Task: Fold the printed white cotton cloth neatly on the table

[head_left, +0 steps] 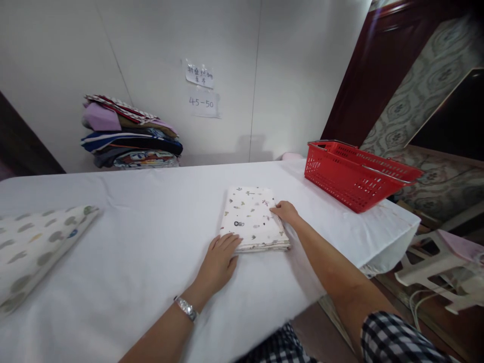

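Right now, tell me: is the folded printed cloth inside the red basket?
No, the folded printed cloth lies on the white table, apart from the red basket.

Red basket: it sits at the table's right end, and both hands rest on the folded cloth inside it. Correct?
Not quite. The head view shows the folded cloth on the table, outside the red basket. Left hand and right hand touch the cloth's edges.

bare white table (151, 242) between spotted cloth (34, 247) left, red basket (355, 174) right
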The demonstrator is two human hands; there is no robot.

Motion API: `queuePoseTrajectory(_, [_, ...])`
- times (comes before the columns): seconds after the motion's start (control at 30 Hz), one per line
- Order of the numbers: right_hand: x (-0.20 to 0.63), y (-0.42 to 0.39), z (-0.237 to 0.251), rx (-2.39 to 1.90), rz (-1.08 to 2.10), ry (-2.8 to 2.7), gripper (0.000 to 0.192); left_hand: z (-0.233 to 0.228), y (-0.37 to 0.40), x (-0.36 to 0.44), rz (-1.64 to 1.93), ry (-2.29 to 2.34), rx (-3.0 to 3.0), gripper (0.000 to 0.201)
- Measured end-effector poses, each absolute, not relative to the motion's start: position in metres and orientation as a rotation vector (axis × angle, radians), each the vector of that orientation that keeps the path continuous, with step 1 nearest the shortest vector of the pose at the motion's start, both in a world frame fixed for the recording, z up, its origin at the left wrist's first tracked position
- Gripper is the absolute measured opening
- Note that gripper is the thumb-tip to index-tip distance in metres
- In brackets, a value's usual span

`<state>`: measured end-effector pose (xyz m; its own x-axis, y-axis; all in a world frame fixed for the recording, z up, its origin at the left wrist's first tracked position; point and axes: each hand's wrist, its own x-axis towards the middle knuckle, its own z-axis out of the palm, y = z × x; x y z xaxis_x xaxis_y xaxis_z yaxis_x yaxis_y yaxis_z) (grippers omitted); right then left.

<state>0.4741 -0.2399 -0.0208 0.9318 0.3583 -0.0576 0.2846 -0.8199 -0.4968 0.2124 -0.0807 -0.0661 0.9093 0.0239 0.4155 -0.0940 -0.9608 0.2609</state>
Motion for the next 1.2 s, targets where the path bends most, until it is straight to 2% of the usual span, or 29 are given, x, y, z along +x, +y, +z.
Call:
queuePoseTrajectory(0.13, [0.473, -0.241, -0.021, -2.522, 0.274, -0.461, 0.020, -0.067, -0.081, 0.213, 0.614, -0.048, 2.787, 0.047])
queuePoseTrajectory(0.73, [0.484, -0.240, -0.014, -2.217, 0.661, -0.201, 0.040, -0.067, -0.082, 0.211, 0.598, -0.028, 2.745, 0.047])
queuePoseTrajectory(1.0, [0.488, -0.245, -0.006, -2.186, 0.789, -0.253, 0.036, -0.066, -0.082, 0.212, 0.589, -0.015, 2.746, 0.047])
queuePoseTrajectory(1.2, [0.481, -0.250, 0.000, -2.072, 0.723, -0.268, 0.024, -0.070, -0.081, 0.213, 0.636, -0.033, 2.734, 0.048])
